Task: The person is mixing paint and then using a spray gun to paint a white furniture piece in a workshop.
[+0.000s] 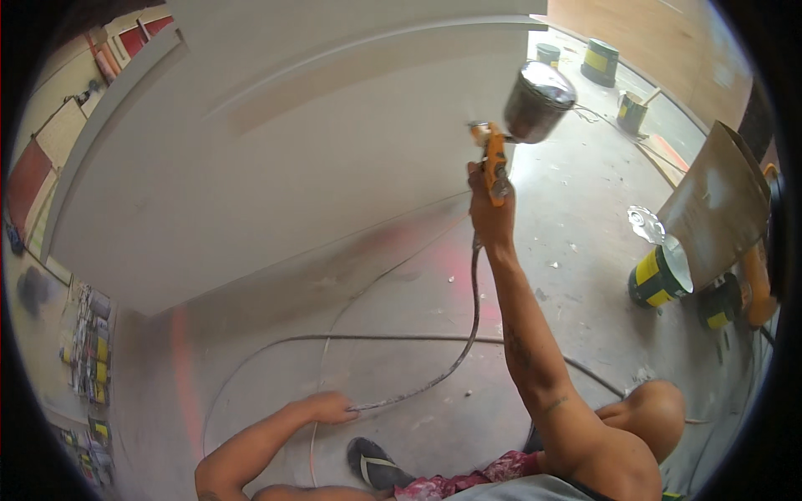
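Note:
My right hand (493,210) is raised at the end of a stretched arm, its fingers wrapped round an orange spray gun (496,167). A shiny metal paint cup (539,102) sits on the gun, to its right. The gun's nozzle end is close to a large pale grey panel (334,150), apart from it as far as I can see. From the gun's lower end a dark air hose (474,301) curves down to my left hand (332,407). That hand is closed on the hose, low and left of centre.
A green paint bucket (660,274) stands on the right beside a bent brown sheet (720,204), with a paint-smeared lid (645,222) nearby. More buckets (600,63) stand at the far right. Several tins (96,346) line the left. Hose loops cross the grey floor (401,301).

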`<state>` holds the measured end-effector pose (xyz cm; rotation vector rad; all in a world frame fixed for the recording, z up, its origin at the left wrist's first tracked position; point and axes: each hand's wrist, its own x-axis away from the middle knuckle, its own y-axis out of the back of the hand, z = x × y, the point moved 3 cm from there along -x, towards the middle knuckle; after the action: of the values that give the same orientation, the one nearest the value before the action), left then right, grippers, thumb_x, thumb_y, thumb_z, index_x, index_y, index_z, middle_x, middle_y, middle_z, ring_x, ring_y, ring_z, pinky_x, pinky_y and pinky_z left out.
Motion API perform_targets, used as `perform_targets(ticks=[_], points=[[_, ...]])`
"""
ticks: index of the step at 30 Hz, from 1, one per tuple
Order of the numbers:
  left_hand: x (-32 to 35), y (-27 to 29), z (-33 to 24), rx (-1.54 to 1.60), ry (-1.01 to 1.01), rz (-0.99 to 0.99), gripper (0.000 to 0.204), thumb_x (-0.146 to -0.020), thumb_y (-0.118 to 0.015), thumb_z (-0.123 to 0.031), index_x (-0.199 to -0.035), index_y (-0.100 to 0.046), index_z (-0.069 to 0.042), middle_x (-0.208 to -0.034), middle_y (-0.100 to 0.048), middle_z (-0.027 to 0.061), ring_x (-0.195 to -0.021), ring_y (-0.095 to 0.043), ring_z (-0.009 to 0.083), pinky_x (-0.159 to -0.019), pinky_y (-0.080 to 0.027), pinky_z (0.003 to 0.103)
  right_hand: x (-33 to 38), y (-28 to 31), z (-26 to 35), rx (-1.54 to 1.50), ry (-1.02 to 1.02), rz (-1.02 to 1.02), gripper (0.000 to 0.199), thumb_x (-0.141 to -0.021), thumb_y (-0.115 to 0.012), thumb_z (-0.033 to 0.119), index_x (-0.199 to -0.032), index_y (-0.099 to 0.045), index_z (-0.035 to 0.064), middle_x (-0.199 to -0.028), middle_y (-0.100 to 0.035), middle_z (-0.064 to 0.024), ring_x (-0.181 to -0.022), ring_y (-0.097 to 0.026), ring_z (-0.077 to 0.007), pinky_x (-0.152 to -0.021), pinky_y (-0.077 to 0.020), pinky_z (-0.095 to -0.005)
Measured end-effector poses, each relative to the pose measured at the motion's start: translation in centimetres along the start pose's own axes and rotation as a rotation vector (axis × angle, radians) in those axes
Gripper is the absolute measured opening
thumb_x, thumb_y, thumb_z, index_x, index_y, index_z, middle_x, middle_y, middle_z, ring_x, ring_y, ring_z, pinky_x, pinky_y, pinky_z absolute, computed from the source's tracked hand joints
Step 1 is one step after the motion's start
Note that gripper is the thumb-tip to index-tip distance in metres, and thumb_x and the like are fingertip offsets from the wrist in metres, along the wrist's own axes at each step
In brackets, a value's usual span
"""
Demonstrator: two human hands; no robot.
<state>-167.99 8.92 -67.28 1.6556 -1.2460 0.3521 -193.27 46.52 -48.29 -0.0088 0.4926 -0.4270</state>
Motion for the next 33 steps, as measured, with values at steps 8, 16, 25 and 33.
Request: perform_targets(ticks=[8, 16, 25, 33], points=[[1.2, -1.1, 0.7, -0.051, 0.023, 0.06, 0.047, -0.097, -0.053, -0.045, -0.095, -0.072, -0.002, -0.09, -0.069, 0.0264, -0.085, -0.065, 0.0469, -0.079, -0.05, 0.052, 5.5, -8.3, 4.8, -0.361, -0.471, 0.754, 0.021, -0.094, -0.069, 0.023, -0.102, -0.065, 0.0044, -0.078, -0.053, 0.0034, -0.058, -0.044, -0.0056, -0.049, -0.0338, -0.025], [-0.2, -0.8, 0.3, -0.051, -0.071, 0.045, 0.046, -0.098, -0.053, -0.044, -0.096, -0.071, -0.001, -0.09, -0.068, 0.0267, -0.084, -0.064, 0.046, -0.078, -0.05, 0.052, 2.8, -6.4, 4.6, -0.39, -0.372, 0.51, 0.016, -0.094, -0.066, 0.022, -0.095, -0.059, 0.0077, -0.07, -0.049, 0.0034, -0.049, -0.039, -0.0053, -0.044, -0.0291, -0.0234], [-1.6, 0.2, -1.0, 0.018, -0.083, -0.025, 0.048, -0.099, -0.053, -0.044, -0.093, -0.068, 0.001, -0.084, -0.066, 0.0273, -0.076, -0.062, 0.0447, -0.075, -0.049, 0.05, -6.9, 4.2, 3.3, -0.28, -0.146, -0.067, 0.026, -0.099, -0.063, 0.027, -0.084, -0.051, 0.0099, -0.061, -0.045, 0.0035, -0.041, -0.036, -0.0044, -0.036, -0.0269, -0.0225], [-2.1, 2.4, -3.3, 0.109, -0.099, -0.071, 0.049, -0.1, -0.053, -0.044, -0.093, -0.066, 0.003, -0.079, -0.063, 0.0276, -0.069, -0.058, 0.0406, -0.072, -0.048, 0.048, -10.7, 8.6, 2.7, -0.031, 0.001, -0.358, 0.025, -0.103, -0.057, 0.026, -0.098, -0.06, 0.0014, -0.061, -0.053, -0.0016, -0.037, -0.036, -0.0059, -0.035, -0.0286, -0.0249]])
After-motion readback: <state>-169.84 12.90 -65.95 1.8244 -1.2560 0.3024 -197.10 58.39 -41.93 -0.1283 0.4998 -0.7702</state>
